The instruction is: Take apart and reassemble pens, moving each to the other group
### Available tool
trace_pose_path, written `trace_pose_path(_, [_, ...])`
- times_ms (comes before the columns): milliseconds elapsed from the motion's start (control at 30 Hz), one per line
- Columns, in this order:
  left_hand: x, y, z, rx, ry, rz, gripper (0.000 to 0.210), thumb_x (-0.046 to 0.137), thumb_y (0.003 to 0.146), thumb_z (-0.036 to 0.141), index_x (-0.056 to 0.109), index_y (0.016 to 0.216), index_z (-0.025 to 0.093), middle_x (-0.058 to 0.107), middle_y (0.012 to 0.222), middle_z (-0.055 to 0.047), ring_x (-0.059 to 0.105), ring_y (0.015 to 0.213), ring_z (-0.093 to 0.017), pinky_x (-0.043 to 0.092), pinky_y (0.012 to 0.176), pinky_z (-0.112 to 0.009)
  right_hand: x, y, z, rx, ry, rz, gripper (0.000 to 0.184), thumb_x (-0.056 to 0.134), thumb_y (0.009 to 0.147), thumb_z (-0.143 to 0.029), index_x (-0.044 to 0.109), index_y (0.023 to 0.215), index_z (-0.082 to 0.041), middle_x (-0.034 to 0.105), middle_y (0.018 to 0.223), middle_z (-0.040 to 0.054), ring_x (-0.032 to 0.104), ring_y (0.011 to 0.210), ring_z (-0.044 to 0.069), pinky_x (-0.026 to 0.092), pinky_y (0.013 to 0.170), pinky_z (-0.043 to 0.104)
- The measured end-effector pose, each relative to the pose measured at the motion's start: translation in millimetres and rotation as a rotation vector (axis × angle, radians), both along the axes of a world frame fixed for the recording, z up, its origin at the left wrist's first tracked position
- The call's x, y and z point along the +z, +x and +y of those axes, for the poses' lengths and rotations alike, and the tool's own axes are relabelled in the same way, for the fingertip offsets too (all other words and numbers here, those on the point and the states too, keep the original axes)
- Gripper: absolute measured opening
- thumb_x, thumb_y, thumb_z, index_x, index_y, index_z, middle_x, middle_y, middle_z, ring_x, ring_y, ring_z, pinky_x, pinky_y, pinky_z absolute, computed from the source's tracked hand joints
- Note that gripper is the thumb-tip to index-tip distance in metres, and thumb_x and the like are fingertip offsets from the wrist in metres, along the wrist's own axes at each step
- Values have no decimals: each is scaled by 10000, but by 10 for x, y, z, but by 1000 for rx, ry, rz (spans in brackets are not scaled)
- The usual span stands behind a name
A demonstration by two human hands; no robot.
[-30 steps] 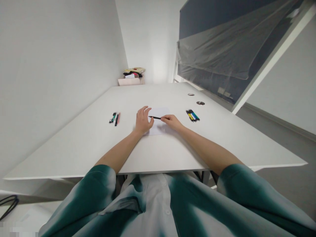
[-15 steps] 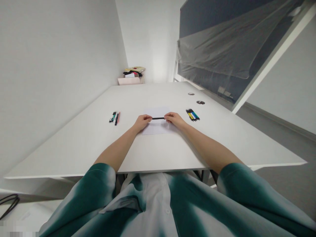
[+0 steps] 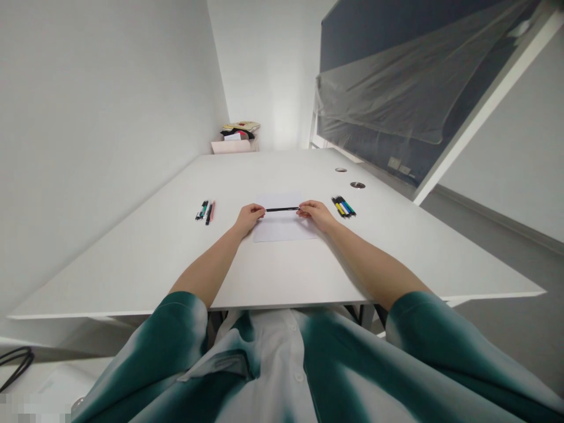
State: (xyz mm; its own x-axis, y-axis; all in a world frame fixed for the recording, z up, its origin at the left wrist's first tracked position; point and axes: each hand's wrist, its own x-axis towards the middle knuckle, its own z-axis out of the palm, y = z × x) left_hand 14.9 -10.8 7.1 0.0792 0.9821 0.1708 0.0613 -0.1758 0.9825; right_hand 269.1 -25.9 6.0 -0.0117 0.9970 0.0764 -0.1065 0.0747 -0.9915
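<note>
Level above a white sheet of paper (image 3: 284,230), a slim black pen (image 3: 282,210) stretches between my two hands. My left hand (image 3: 249,218) pinches its left end with thumb and fingers. At the other end, my right hand (image 3: 316,213) grips the pen's tip in the same way. The paper lies flat on the white table (image 3: 282,276). To the left rests a small group of pens (image 3: 205,211), black, teal and pink. A row of pens (image 3: 343,207) with yellow, white, blue and green parts lies to the right of my right hand.
Two round metal grommets (image 3: 358,185) are set in the table's far right. A pale box (image 3: 231,146) with piled items stands at the far end. The left wall (image 3: 110,117) borders the table, and a dark board (image 3: 396,88) under plastic film leans at the right.
My hands have moved slightly apart, and more of the pen shows between them. Both still hold its ends; the view has shifted a little.
</note>
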Motion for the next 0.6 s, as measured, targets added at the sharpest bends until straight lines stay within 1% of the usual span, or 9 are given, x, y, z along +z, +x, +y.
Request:
trace_pose_path(100, [6, -3, 4, 7, -20, -32, 195, 781, 605, 275, 671, 702, 148, 656, 649, -24, 583, 676, -148, 477, 745, -323, 4, 12, -13, 5, -12, 17, 158, 773, 699, -172, 625, 754, -180, 731, 719, 71, 668, 680, 156, 539, 704, 307])
trace_pose_path(200, [10, -14, 15, 9, -48, -61, 212, 794, 581, 259, 677, 717, 145, 668, 671, -32, 595, 690, -151, 476, 761, -328, 3, 16, -16, 16, -22, 14, 167, 769, 687, -142, 618, 749, -180, 731, 736, 73, 672, 702, 159, 540, 718, 311])
trace_pose_path(300, [8, -23, 26, 2, -56, -76, 217, 792, 575, 245, 676, 729, 147, 672, 687, -35, 601, 700, -152, 472, 761, -326, -4, 16, -8, 16, 0, -20, 184, 780, 664, -168, 619, 751, -178, 718, 732, 64, 654, 699, 154, 523, 719, 310])
trace_pose_path(433, [-16, -30, 41, 22, -39, -55, 179, 755, 596, 231, 681, 737, 151, 656, 676, -21, 587, 695, -141, 450, 725, -299, -18, 23, 8, -32, 51, -137, 204, 787, 608, -221, 642, 745, -178, 671, 683, 17, 577, 648, 134, 477, 666, 293])
trace_pose_path(533, [-37, -32, 49, 40, -21, -26, 169, 738, 606, 230, 686, 748, 156, 645, 678, -13, 569, 693, -136, 424, 704, -287, -31, 25, 19, -62, 60, -200, 196, 767, 597, -259, 652, 735, -179, 627, 645, -9, 516, 614, 123, 440, 628, 286])
trace_pose_path(600, [-42, -32, 50, 44, -19, -13, 166, 737, 610, 233, 686, 750, 159, 641, 683, -12, 562, 694, -136, 415, 701, -286, -41, 24, 25, -70, 64, -218, 194, 753, 598, -275, 654, 734, -179, 617, 641, -11, 502, 613, 123, 423, 617, 284])
